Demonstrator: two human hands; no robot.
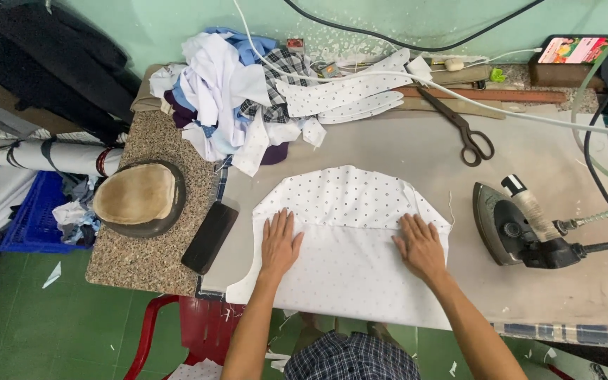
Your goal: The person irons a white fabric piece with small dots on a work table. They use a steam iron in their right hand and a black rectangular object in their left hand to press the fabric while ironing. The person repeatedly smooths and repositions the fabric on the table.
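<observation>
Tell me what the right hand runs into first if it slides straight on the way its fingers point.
Past the dotted fabric piece, the right hand would likely first meet the white collar strips.

left hand (279,243) flat on dotted white fabric piece (350,239) | right hand (420,246) flat on its fold | steam iron (522,225) right of right hand | scissors (459,127) beyond

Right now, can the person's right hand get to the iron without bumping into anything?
Probably yes. The right hand lies flat on the white dotted fabric, and the iron sits just to its right on the grey ironing pad. Nothing lies between them; the scissors lie farther back.
</observation>
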